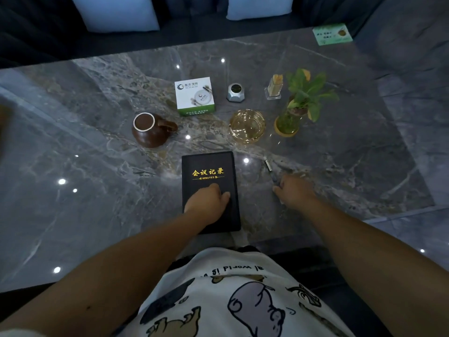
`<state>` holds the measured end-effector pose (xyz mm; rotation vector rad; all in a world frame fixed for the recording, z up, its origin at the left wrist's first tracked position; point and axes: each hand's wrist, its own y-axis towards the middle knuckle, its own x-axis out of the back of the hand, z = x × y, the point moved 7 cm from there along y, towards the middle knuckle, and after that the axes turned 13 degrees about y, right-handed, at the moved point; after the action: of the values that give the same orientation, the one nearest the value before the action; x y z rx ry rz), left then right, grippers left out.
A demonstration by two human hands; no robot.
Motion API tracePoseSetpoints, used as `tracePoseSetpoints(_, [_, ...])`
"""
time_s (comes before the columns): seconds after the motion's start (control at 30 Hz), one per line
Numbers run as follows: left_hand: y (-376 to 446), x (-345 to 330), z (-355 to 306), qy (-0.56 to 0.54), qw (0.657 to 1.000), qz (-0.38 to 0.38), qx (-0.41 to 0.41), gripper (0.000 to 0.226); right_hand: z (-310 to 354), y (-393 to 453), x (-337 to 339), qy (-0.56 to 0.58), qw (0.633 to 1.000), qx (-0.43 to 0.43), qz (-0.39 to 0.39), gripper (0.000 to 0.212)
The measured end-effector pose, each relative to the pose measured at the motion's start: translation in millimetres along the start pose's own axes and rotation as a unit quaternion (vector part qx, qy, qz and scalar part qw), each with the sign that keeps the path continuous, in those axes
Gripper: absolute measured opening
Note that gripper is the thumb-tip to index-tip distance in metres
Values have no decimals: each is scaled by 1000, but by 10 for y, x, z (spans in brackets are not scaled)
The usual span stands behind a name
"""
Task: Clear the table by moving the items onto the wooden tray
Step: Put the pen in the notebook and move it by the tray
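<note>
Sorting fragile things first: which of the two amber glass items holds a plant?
The glass vase at far right, with green leaves rising from it. The amber ashtray beside it, on its left, is low, wide and holds no plant.

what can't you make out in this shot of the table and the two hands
- Wooden tray: not in the head view at all.
- Pen: near end hidden under the right hand; grip unclear.
- Notebook: lower cover hidden by the left hand and forearm.
- Green card: print too small and blurred.
- Brown blur at the left edge: cut off, unidentifiable.

Left hand (pixel 207 199) on black notebook (pixel 210 166) — right hand (pixel 292 189) touching pen (pixel 271 170).
</note>
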<state>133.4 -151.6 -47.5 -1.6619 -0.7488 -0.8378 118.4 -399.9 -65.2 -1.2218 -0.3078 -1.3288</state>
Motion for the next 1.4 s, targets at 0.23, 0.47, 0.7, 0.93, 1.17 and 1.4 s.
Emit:
tracePoseSetpoints(0.23, [162, 29, -162, 96, 992, -14, 86, 64, -51, 68, 2, 2, 999, 16, 41, 39])
tracePoseSetpoints(0.47, [313, 50, -267, 137, 986, 11, 91, 54, -103, 162, -27, -1, 997, 36, 70, 42])
tracePoseSetpoints(0.7, [326, 24, -269, 140, 982, 10, 123, 50, -130, 207, -51, -7, 996, 59, 73, 39])
tracePoseSetpoints(0.93, [316, 63, -299, 108, 987, 28, 114, 40, -125, 196, -44, -19, 994, 63, 82, 32])
tracePoseSetpoints(1.17, [221, 75, -59, -120, 990, 48, 54, 29, -124, 150, 3, 7, 994, 68, 90, 30])
tracePoseSetpoints(1.4, [25, 250, 91, -210, 976, 26, 42, 21, -84, 122, 40, 22, 994, 37, 98, 34])
